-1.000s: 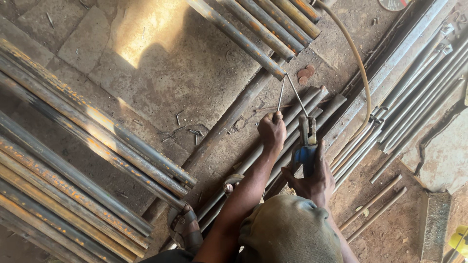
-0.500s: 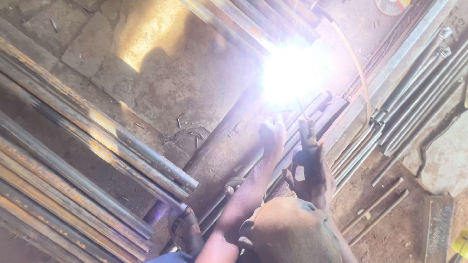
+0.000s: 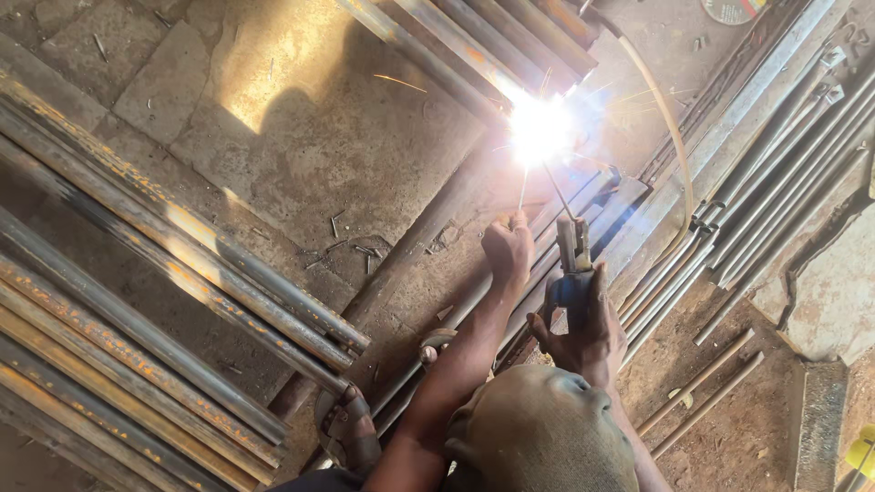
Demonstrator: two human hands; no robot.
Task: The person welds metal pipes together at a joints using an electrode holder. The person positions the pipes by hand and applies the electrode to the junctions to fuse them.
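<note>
Right hand (image 3: 583, 319) grips electrode holder (image 3: 572, 260); left hand (image 3: 509, 251) steadies rod (image 3: 522, 189).

A round disc (image 3: 732, 9) with a printed label in white, red and green lies on the workshop floor (image 3: 319, 137) at the top right edge of the frame, cut off by the border. No other package, sign or screen appears.
</note>
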